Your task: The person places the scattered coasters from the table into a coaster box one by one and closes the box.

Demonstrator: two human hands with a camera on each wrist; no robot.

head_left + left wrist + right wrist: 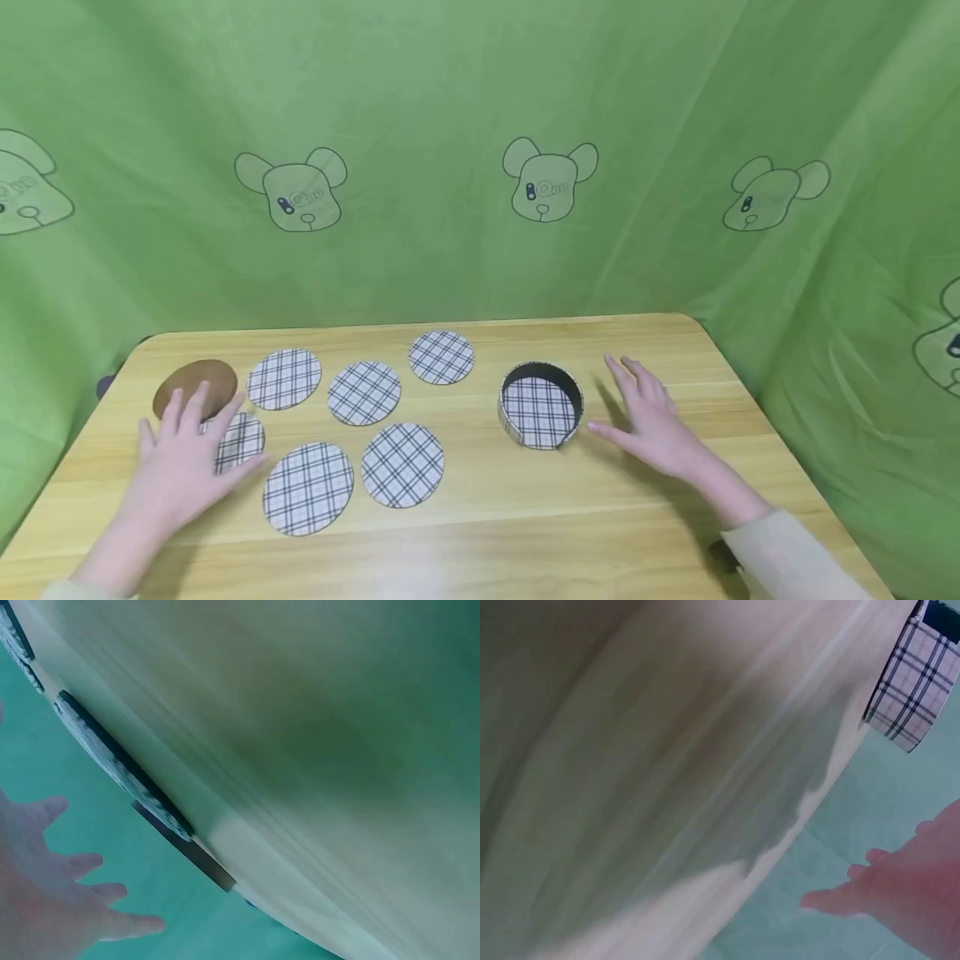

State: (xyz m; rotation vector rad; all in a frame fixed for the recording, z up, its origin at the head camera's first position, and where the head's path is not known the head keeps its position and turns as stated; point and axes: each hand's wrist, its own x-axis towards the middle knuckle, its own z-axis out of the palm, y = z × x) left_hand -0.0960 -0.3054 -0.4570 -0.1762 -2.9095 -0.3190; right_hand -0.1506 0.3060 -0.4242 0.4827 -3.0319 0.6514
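Observation:
My left hand (176,471), fingers spread, hovers over the table's left side. Under its fingers lie a brown round disc (197,379) and a plaid coaster (246,437), both partly hidden by the hand. In the left wrist view the spread fingers hang apart from the coaster edge (124,765) and the brown piece (187,851). To the right stands a round plaid holder (555,372) with a black inside and a plaid coaster (538,412) or matching base at its bottom. Just right of it, my right hand (656,425) holds nothing, thumb and fingers apart.
More plaid coasters lie flat and spaced out on the wooden table (487,533), among them one at the back (441,357) and one in front (308,489). A green curtain (420,250) with bear-head drawings hangs behind the table and along its sides.

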